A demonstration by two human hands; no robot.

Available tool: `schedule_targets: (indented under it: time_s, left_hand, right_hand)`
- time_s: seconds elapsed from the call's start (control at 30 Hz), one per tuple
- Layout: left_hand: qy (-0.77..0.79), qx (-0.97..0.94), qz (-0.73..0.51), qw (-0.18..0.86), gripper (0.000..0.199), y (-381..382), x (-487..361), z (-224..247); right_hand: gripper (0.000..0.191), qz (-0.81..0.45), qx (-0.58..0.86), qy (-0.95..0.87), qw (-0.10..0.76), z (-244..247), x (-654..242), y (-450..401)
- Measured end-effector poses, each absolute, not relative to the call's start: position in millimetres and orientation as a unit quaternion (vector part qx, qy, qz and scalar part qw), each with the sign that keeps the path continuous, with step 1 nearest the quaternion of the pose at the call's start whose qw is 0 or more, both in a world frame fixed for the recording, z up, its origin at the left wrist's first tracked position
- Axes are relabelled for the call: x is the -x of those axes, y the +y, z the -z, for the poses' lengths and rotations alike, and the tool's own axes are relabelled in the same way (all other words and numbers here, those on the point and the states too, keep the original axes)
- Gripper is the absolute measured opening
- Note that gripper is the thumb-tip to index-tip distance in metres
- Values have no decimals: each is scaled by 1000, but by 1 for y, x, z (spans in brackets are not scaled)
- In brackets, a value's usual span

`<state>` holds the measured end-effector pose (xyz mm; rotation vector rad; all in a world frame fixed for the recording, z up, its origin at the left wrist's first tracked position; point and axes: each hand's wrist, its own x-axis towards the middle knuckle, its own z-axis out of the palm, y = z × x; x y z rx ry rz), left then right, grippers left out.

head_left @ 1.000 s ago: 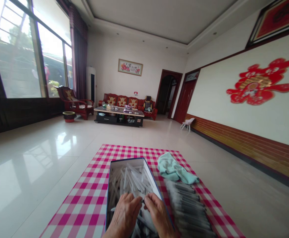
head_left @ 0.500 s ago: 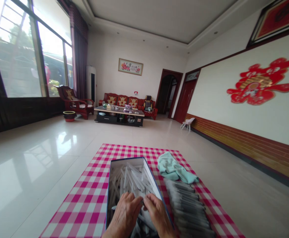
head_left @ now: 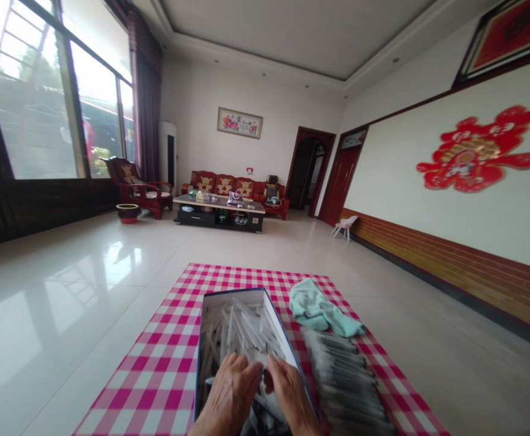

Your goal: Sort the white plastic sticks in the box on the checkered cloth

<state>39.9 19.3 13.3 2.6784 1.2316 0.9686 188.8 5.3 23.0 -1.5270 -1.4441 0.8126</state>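
Picking among white sticks (head_left: 232,330), we are keeping our left fingers (head_left: 249,370) and right fingers (head_left: 276,374) narrow, their tips nearly meeting; whether they are holding a stick, we cannot tell. Our left hand (head_left: 231,396) and right hand (head_left: 289,396) are reaching over the near edge of the open box (head_left: 279,330) at lower centre, where the sticks are lying loose. We judge the work in hand to be picking through them, and the next move calls for pinching one clear. We are counting two hands, one box, one teal towel (head_left: 321,312) and one row of packets (head_left: 344,381) at lower right; the sticks overlap too much to count. A pink checked cloth (head_left: 146,387) is lying under everything, on the tiled floor (head_left: 65,303).
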Motion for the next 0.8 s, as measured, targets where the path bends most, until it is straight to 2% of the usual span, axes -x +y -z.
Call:
schedule_targets:
  time_s: [0.13, 0.37, 0.67, 0.8]
  left_hand:
    - [399, -866, -299, 29, 20, 20, -40, -15]
    - [390, -870, -299, 32, 18, 17, -40, -17]
    - [387, -870, -305, 24, 17, 17, -40, -17]
    - [400, -855, -330, -2, 16, 22, -39, -8]
  right_hand:
    - [35, -327, 597, -593, 431, -25, -189, 3]
    - [44, -300, 617, -606, 404, -25, -189, 3]
    - [45, -309, 610, -582, 441, -19, -190, 5]
    - [43, -256, 647, -566, 441, -18, -191, 6]
